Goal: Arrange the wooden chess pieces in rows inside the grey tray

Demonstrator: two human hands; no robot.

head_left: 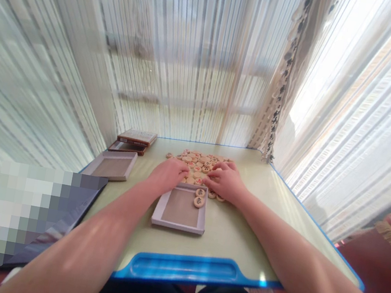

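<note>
Left hand (173, 172), shallow off-white cardboard-looking box (177, 226), heap of round pale wooden discs with red or black characters (197, 169), right hand (226, 181).
The left hand bends its fingers over the heap's near left edge, just behind the box; whether it grips a disc, I cannot tell. The box sits on the pale green tabletop (230, 236); its thin walls are probably light and easily bent, best held at opposite sides. The heaped discs look light, stiff and hard to break; smooth faces may slide, so pinch across the rim. Two black-marked discs (198, 201) lie in the box by its right wall. The right hand, apart from the left, curls over discs at the heap's right; its grip is hidden too.
</note>
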